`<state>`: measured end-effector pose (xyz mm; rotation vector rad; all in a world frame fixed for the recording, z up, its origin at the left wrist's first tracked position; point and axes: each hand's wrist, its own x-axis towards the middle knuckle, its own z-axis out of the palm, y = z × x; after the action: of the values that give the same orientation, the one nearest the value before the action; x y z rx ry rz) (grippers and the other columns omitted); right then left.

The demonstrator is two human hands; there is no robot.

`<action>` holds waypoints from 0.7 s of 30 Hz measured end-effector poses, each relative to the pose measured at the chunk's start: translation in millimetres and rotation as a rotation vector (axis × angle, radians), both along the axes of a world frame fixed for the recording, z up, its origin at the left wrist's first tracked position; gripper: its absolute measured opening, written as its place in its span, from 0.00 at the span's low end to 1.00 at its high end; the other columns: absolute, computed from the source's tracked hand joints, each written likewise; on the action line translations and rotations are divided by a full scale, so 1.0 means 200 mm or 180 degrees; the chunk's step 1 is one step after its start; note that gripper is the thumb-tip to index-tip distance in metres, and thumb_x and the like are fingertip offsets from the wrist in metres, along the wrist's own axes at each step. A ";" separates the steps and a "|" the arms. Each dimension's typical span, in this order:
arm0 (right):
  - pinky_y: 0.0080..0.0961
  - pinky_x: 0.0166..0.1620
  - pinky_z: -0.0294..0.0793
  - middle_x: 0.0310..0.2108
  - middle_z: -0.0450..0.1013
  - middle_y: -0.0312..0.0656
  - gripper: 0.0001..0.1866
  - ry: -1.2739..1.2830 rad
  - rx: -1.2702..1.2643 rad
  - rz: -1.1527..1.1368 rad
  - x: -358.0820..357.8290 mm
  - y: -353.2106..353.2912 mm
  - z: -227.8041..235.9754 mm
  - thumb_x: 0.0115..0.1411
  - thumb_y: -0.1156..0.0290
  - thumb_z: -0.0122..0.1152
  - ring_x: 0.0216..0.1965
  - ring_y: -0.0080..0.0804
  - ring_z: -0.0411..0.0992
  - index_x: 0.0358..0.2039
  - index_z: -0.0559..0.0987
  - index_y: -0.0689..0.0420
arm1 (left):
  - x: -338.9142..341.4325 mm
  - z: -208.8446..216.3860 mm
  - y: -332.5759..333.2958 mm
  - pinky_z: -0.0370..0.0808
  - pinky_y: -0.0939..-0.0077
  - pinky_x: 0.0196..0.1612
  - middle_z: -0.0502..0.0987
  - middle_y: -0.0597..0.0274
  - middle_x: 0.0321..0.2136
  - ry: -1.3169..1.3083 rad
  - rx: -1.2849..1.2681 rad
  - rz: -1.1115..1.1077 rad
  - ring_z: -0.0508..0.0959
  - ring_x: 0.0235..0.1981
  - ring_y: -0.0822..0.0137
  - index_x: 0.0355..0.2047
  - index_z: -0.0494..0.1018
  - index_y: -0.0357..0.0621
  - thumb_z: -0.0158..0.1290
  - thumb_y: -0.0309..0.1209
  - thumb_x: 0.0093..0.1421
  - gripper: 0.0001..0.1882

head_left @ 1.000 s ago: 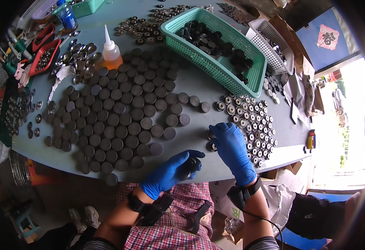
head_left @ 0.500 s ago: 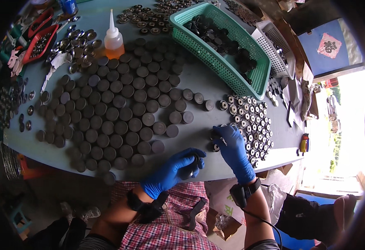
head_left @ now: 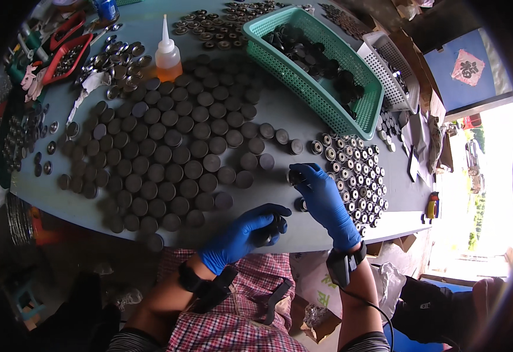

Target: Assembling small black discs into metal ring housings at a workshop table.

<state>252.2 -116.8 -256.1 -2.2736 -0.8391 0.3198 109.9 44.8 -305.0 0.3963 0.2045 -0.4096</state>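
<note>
My blue-gloved left hand (head_left: 242, 234) is curled around dark round pieces (head_left: 275, 226) near the table's front edge; the fingers hide how many. To its right, my gloved right hand (head_left: 324, 199) pinches a dark round part (head_left: 295, 177) between thumb and fingertips, just above the tabletop. Another round part (head_left: 301, 204) lies under that hand's wrist side. Beside the right hand stands a group of small round parts with pale ring tops and centre holes (head_left: 359, 188). Left of both hands spreads a wide field of dark flat discs (head_left: 174, 155).
A green perforated basket (head_left: 321, 117) of black parts stands at the back right, next to a white basket (head_left: 412, 100). A squeeze bottle with amber liquid (head_left: 167, 58) rises behind the discs. Red trays (head_left: 69, 58) and metal caps lie far left; a tape measure (head_left: 432, 205) sits right.
My right hand has shifted up and left off the ring-topped parts, and the dark part now shows in its fingertips. The left hand keeps its grip almost unmoved. The whole view has shifted slightly.
</note>
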 end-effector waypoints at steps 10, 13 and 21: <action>0.21 0.47 0.72 0.41 0.76 0.38 0.20 0.1393 0.0563 -0.0395 -0.14 -0.07 0.10 0.59 0.82 0.57 0.42 0.22 0.72 0.53 0.75 0.61 | -0.01 0.00 -0.01 0.74 0.80 0.39 0.77 0.61 0.41 -0.0313 0.0197 0.0304 0.75 0.35 0.75 0.60 0.65 0.39 0.46 0.36 0.69 0.22; 0.26 0.46 0.75 0.40 0.75 0.42 0.19 0.0743 0.0329 0.0040 -0.26 -0.01 0.16 0.56 0.83 0.62 0.42 0.31 0.76 0.50 0.76 0.61 | 0.00 -0.01 -0.06 0.72 0.83 0.35 0.75 0.64 0.37 -0.0204 0.0658 0.0614 0.74 0.32 0.77 0.62 0.64 0.42 0.48 0.37 0.69 0.24; 0.27 0.48 0.74 0.42 0.74 0.44 0.20 0.0430 0.0461 -0.0271 -0.42 -0.02 0.14 0.55 0.85 0.62 0.43 0.38 0.76 0.49 0.75 0.61 | -0.02 0.02 -0.11 0.71 0.82 0.36 0.71 0.70 0.30 -0.0513 0.2026 0.0359 0.70 0.30 0.81 0.60 0.65 0.44 0.52 0.32 0.67 0.22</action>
<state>168.6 -120.1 -228.9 -2.1206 -0.6725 0.3578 105.5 23.2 -301.6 1.0346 0.1962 -0.1909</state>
